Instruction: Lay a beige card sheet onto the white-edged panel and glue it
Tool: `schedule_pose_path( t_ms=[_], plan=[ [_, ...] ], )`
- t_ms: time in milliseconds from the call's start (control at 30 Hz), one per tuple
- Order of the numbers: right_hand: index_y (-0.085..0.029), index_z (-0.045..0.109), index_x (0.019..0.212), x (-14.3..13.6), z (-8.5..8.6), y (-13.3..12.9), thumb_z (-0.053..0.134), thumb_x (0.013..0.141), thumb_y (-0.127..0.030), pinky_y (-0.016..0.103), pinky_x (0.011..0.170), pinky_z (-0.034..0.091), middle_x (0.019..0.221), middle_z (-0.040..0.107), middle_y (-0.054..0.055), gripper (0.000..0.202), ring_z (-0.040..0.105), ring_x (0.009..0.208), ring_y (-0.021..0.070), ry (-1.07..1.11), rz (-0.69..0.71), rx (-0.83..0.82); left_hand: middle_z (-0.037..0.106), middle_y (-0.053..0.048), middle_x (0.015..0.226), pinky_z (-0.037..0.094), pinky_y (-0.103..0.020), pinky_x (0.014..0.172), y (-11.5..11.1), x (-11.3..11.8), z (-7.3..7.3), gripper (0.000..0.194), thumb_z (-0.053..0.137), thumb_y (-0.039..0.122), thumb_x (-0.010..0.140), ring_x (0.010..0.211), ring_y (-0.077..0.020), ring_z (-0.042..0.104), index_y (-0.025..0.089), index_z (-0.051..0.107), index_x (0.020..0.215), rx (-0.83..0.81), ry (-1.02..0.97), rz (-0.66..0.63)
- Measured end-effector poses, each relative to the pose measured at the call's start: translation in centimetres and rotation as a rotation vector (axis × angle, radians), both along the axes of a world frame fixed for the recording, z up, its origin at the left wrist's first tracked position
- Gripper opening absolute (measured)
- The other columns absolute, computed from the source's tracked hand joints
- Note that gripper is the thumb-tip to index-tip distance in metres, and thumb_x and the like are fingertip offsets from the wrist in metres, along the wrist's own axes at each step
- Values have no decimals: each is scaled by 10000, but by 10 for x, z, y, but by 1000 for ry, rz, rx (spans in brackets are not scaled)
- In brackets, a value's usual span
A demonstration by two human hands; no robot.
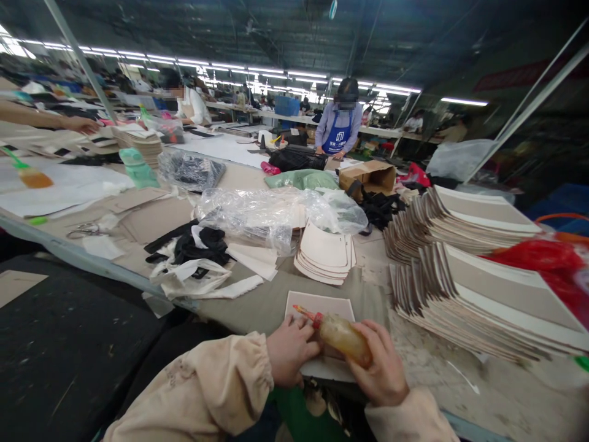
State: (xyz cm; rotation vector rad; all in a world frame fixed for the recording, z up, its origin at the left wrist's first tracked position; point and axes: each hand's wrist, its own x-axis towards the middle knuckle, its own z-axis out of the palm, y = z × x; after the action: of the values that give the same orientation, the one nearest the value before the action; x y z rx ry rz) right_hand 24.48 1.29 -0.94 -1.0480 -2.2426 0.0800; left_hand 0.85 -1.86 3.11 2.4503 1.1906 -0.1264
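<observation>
A glue bottle (344, 336) with yellowish contents and a red nozzle lies tilted in my right hand (383, 363), whose fingers wrap round its base. The nozzle points left over a beige panel (317, 301) with a pale border at the table's front edge. My left hand (291, 351) rests at the panel's left side with its fingers spread, close below the nozzle. Just beyond the panel sits a small stack of curved beige pieces (323, 253).
Tall fanned stacks of panels (497, 288) stand on the right. Black and white fabric scraps (200, 252), clear plastic bags (257, 212) and scissors (87, 229) lie left and ahead. A cardboard box (368, 178) is farther back. A person in a blue apron (338, 132) works across the table.
</observation>
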Motion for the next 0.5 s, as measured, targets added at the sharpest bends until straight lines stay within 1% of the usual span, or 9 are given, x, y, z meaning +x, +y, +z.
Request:
schedule_pose_path(
  t_ms=[167, 300, 500],
  plan=[
    [-187, 485, 1166, 3, -6, 1, 636, 731, -295, 397, 789, 544, 1100, 506, 119, 473, 560, 986, 267, -17, 0, -14, 411, -147, 1362, 280, -608, 1024, 0, 0, -2, 727, 697, 506, 660, 1270, -358, 343, 251, 450, 1295, 17, -17, -2],
    [-188, 478, 1183, 6, -10, 1, 634, 731, -306, 381, 787, 549, 1113, 499, 119, 493, 574, 985, 260, -19, -11, -40, 406, -137, 1362, 265, -609, 1031, 1, 1, -5, 746, 737, 486, 619, 1270, -362, 333, 260, 466, 1276, 20, 8, 4],
    [-196, 472, 1198, 5, -9, 0, 626, 736, -307, 369, 771, 552, 1121, 497, 118, 499, 590, 975, 260, -18, -19, -63, 446, -134, 1309, 289, -590, 1025, 0, 0, 2, 721, 739, 468, 630, 1248, -350, 360, 253, 475, 1266, 25, -8, 1]
  ],
)
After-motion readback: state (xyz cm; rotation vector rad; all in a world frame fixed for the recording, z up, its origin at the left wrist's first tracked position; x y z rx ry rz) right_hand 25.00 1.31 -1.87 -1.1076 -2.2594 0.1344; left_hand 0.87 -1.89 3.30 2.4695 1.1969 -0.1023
